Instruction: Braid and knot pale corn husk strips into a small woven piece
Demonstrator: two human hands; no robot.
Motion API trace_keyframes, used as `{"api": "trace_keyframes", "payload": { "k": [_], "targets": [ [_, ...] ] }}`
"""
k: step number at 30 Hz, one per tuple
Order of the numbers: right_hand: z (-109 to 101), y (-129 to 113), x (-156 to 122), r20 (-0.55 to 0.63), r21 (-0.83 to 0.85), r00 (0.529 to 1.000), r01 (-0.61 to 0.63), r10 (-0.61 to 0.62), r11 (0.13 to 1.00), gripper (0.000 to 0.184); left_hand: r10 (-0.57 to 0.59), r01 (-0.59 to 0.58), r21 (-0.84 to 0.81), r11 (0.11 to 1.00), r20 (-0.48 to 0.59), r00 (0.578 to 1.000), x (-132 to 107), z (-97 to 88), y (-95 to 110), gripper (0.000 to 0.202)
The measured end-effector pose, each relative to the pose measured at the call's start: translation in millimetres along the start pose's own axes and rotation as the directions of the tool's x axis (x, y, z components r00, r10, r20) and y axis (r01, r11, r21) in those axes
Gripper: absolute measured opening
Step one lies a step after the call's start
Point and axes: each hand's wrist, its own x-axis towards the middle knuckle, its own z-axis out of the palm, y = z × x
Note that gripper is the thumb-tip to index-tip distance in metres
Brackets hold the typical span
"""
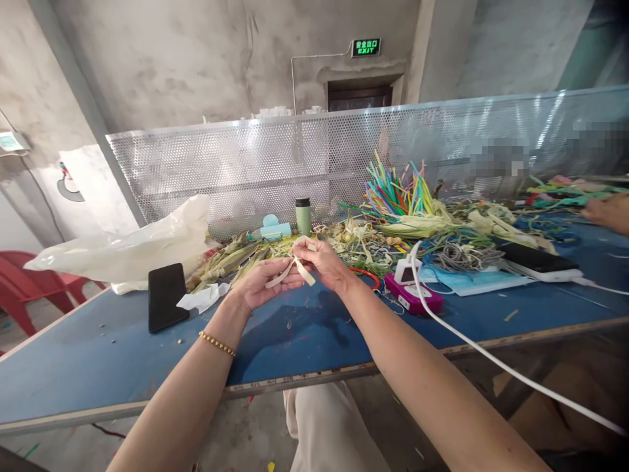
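Observation:
Above the blue table, my left hand (pixel 265 280) and my right hand (pixel 322 263) meet around a pale, ribbon-like strip (pixel 305 273) that looks like corn husk. The strip is crossed or looped, with one end hanging below the right fingers and another lying across the left fingers. My right thumb and fingers pinch it at the crossing. The left fingers support it from below, palm turned up. Behind the hands lie dry husks and fibre scraps (pixel 361 244). The fingers partly cover the crossing, so I cannot make out its exact form.
A black phone (pixel 168 297), white tissue (pixel 202 299) and plastic bag (pixel 132 246) are at left. A green bottle (pixel 303 216) stands behind. At right are a purple power strip (pixel 413 295) with a white cable, colourful sticks (pixel 398 190), and another person's hand (pixel 609 213).

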Motion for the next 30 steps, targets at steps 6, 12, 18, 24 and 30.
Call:
{"api": "trace_keyframes", "payload": {
  "k": [6,12,18,24,30],
  "targets": [
    [1.5,-7.6,-4.6,0.149,-0.028,0.989,0.011,-0.007,1.0,0.033,-0.013,0.008,0.05,0.999,0.086,0.996,-1.8,-1.1,-1.1,0.016],
    [-1.0,-0.1,-1.2,0.149,-0.098,0.988,0.055,-0.04,0.994,0.032,0.131,-0.13,0.196,0.972,0.009,0.991,2.1,5.5,-4.1,0.027],
    [-15.8,14.8,13.9,-0.377,-0.614,0.875,0.008,-0.303,0.789,0.019,0.612,-0.222,0.735,0.64,-0.313,0.727,16.7,-6.8,-8.8,0.012],
    [-4.3,5.6,6.2,-0.065,-0.712,0.961,0.145,-0.27,0.687,0.015,0.711,-0.094,0.924,0.37,-0.216,0.669,12.8,4.7,-7.6,0.007],
    [-3.5,5.7,6.0,-0.054,-0.748,0.959,0.145,-0.277,0.647,0.017,0.663,-0.175,0.88,0.442,-0.189,0.725,14.8,7.4,-14.0,0.005]
  ]
}}
